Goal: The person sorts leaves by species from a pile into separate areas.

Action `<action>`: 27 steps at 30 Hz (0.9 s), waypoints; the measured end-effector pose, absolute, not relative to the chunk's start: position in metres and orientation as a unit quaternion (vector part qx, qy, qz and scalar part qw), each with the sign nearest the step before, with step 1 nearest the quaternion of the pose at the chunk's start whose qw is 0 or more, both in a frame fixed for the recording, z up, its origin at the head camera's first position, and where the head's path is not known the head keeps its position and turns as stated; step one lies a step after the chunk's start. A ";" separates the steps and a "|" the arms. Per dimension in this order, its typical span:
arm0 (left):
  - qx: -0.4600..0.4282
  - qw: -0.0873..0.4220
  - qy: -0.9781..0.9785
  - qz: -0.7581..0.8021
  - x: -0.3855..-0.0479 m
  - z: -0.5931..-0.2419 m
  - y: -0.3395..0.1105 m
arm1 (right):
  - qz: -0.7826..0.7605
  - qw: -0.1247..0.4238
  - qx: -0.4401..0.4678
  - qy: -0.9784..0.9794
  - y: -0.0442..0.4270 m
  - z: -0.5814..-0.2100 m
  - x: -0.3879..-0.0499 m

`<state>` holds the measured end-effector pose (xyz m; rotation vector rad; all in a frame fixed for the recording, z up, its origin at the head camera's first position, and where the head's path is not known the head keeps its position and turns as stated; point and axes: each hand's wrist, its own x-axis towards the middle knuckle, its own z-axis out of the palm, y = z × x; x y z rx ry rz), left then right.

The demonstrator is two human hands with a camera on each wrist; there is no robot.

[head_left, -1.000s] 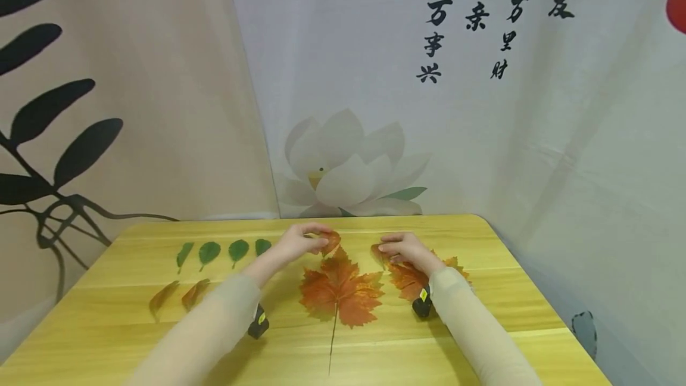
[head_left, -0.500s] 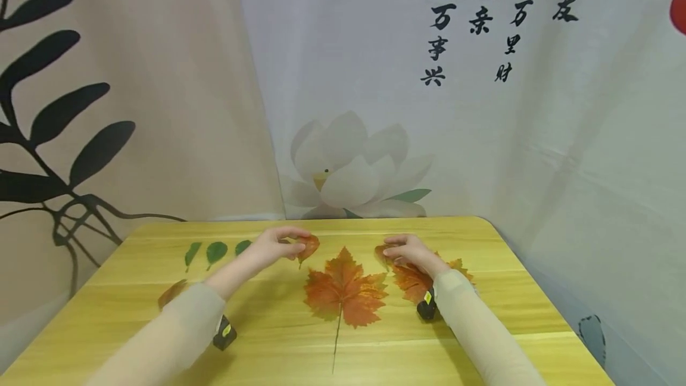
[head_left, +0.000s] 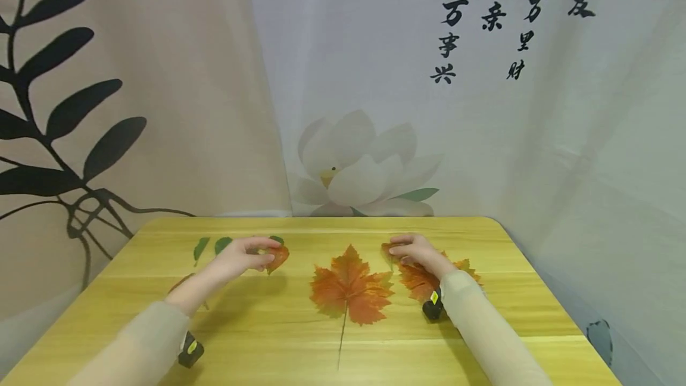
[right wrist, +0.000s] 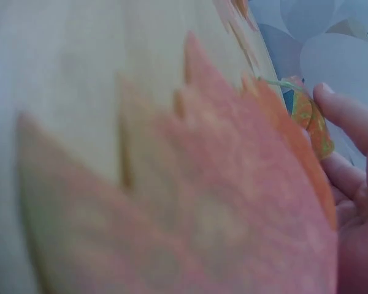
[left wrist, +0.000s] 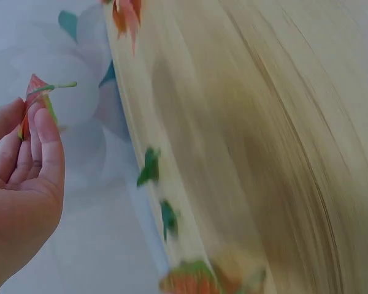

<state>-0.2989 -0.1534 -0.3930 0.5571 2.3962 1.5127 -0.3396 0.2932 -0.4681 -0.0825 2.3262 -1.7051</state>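
My left hand (head_left: pixel 243 258) pinches a small red-orange leaf (head_left: pixel 278 260) above the table's left part. In the left wrist view that leaf (left wrist: pixel 34 92), with its green stem, shows between thumb and fingertips. Farther right, my right hand (head_left: pixel 423 255) holds another small orange leaf (head_left: pixel 387 250) at its fingertips; the right wrist view shows this leaf (right wrist: pixel 306 113) between thumb and fingers. Below the right hand lies a maple leaf (head_left: pixel 415 282), partly covered by hand and wrist. A whole orange maple leaf (head_left: pixel 351 288) with a long stem lies mid-table.
Green leaves (head_left: pixel 200 249) lie at the back left of the wooden table (head_left: pixel 278 338), partly hidden by my left hand. A brownish leaf (head_left: pixel 181 282) is mostly behind the left forearm. A printed curtain (head_left: pixel 214 106) hangs behind the table's far edge.
My left hand has carried the red-orange leaf leftward, from above the maple leaf to near the green leaves. The right hand keeps almost the same place; the head view has shifted slightly.
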 end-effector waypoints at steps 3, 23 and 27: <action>0.199 0.116 0.831 0.506 -0.297 -0.390 -0.168 | -0.587 0.126 -0.016 0.799 0.296 -0.467 -0.339; 0.183 0.112 0.872 0.439 -0.284 -0.416 -0.196 | -0.577 0.121 -0.007 0.807 0.292 -0.471 -0.338; 0.175 0.110 0.881 0.425 -0.281 -0.419 -0.197 | -0.578 0.121 -0.008 0.807 0.289 -0.469 -0.339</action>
